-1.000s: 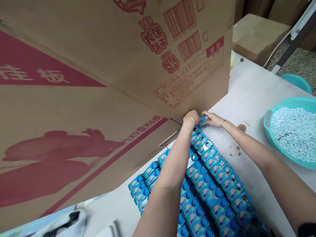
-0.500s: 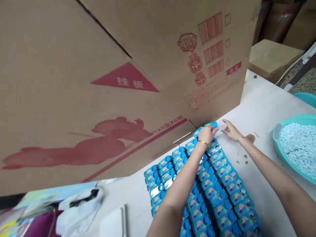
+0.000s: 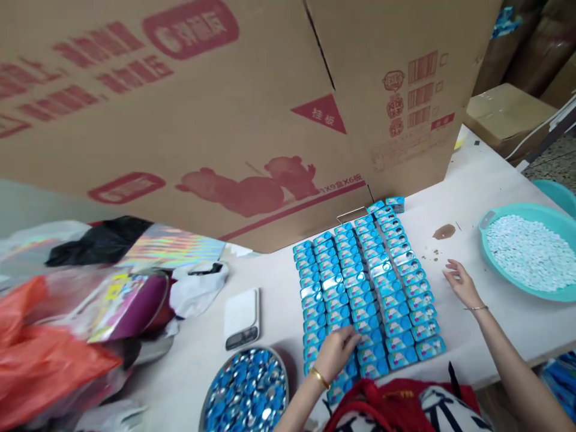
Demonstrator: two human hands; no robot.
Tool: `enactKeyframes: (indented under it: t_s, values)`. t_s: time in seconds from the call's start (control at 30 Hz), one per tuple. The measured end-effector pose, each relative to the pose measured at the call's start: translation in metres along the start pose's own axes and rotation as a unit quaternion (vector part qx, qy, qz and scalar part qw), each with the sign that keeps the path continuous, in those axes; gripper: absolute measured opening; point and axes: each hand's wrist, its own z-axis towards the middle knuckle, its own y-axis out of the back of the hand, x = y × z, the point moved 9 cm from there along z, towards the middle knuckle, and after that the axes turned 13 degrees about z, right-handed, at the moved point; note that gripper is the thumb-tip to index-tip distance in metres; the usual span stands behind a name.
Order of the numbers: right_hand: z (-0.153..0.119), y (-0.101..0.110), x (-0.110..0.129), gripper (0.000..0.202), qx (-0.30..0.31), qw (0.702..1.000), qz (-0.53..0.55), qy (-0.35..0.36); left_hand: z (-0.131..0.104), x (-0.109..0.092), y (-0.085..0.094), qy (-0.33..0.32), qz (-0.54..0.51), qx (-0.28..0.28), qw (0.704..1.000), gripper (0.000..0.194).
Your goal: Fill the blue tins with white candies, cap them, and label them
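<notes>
Right of the tins, my right grip hangs released; over them, whether my left grip clenches, I cannot tell.

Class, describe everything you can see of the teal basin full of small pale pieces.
The teal basin is round and wide, apparently plastic, with a handle on its left rim. It sits upright on the white table, holding a broad mass of small, whitish pieces. The picture's edge cuts off its right side. The person's right hand is to its left, not touching it.
</notes>
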Motion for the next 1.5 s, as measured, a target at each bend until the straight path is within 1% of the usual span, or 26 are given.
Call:
enactKeyframes:
  t_s: [0.1, 0.2, 0.3, 0.4, 0.47, 0.53, 0.6, 0.67, 0.7, 0.77, 0.83, 0.9, 0.97, 1.0, 1.07, 1.13, 1.2, 1.23, 1.3, 1.33, 1.4, 1.5]
  values:
    - [-0.017, -0.009, 0.025, 0.058, 0.038, 0.999, 0.006, 0.021, -0.032, -0.019, -0.021, -0.027, 0.029, 0.008, 0.999, 0.032]
    - [-0.031, -0.019, 0.051, 0.055, 0.083, 0.995, -0.001, 0.058, -0.055, -0.037, -0.042, -0.052, 0.034, 0.018, 0.998, 0.028]
    - [-0.048, -0.024, 0.068, 0.049, 0.12, 0.988, -0.024, 0.092, -0.075, -0.039, -0.061, -0.042, 0.029, 0.001, 0.999, 0.024]
    - [-0.067, -0.022, 0.072, 0.047, 0.136, 0.985, -0.043, 0.101, -0.097, -0.027, -0.078, -0.015, 0.015, -0.037, 0.999, 0.022]
    - [-0.08, -0.024, 0.071, 0.047, 0.14, 0.984, -0.042, 0.098, -0.113, -0.012, -0.089, 0.002, -0.002, -0.059, 0.998, 0.022]
    - [-0.095, -0.033, 0.072, 0.047, 0.149, 0.984, -0.03, 0.09, -0.129, 0.01, -0.096, 0.029, -0.023, -0.086, 0.996, 0.022]
    - [-0.111, -0.054, 0.077, 0.048, 0.172, 0.981, -0.021, 0.085, -0.148, 0.039, -0.095, 0.071, -0.044, -0.138, 0.987, 0.023]
    - [-0.129, -0.087, 0.087, 0.049, 0.209, 0.974, -0.023, 0.084, -0.17, 0.071, -0.087, 0.112, -0.059, -0.209, 0.97, 0.026]
    - [-0.14, -0.109, 0.094, 0.048, 0.232, 0.968, -0.026, 0.087, -0.183, 0.088, -0.081, 0.132, -0.064, -0.246, 0.958, 0.027]
    - [-0.167, -0.162, 0.112, 0.047, 0.287, 0.951, -0.038, 0.104, -0.211, 0.127, -0.073, 0.18, -0.072, -0.303, 0.933, 0.029]
    - [-0.204, -0.227, 0.134, 0.045, 0.355, 0.921, -0.061, 0.149, -0.24, 0.172, -0.07, 0.245, -0.071, -0.338, 0.906, 0.036]
    - [-0.251, -0.297, 0.153, 0.046, 0.431, 0.87, -0.091, 0.22, -0.265, 0.213, -0.071, 0.304, -0.058, -0.357, 0.881, 0.046]
    - [-0.301, -0.365, 0.161, 0.05, 0.498, 0.807, -0.13, 0.289, -0.282, 0.244, -0.074, 0.346, -0.041, -0.356, 0.867, 0.057]
    - [-0.323, -0.396, 0.159, 0.055, 0.527, 0.772, -0.163, 0.315, -0.286, 0.257, -0.076, 0.363, -0.036, -0.347, 0.864, 0.063]
    - [-0.361, -0.455, 0.143, 0.071, 0.569, 0.701, -0.251, 0.35, -0.285, 0.277, -0.081, 0.392, -0.037, -0.314, 0.864, 0.077]
    - [-0.382, -0.501, 0.118, 0.089, 0.581, 0.642, -0.341, 0.366, -0.276, 0.293, -0.084, 0.41, -0.052, -0.276, 0.868, 0.089]
    - [-0.393, -0.535, 0.096, 0.1, 0.581, 0.602, -0.403, 0.372, -0.264, 0.305, -0.084, 0.416, -0.072, -0.248, 0.872, 0.097]
    - [-0.396, -0.547, 0.088, 0.102, 0.58, 0.59, -0.42, 0.373, -0.258, 0.309, -0.084, 0.414, -0.083, -0.24, 0.874, 0.099]
    - [-0.401, -0.562, 0.079, 0.098, 0.584, 0.575, -0.431, 0.377, -0.251, 0.315, -0.082, 0.402, -0.105, -0.238, 0.878, 0.096]
    - [-0.404, -0.567, 0.078, 0.092, 0.59, 0.568, -0.429, 0.381, -0.249, 0.317, -0.08, 0.393, -0.116, -0.243, 0.88, 0.093]
    - [-0.41, -0.574, 0.077, 0.071, 0.611, 0.547, -0.417, 0.392, -0.248, 0.32, -0.076, 0.364, -0.133, -0.264, 0.883, 0.085]
    - [-0.408, -0.586, 0.078, 0.043, 0.621, 0.539, -0.408, 0.396, -0.247, 0.328, -0.069, 0.303, -0.156, -0.318, 0.885, 0.081]
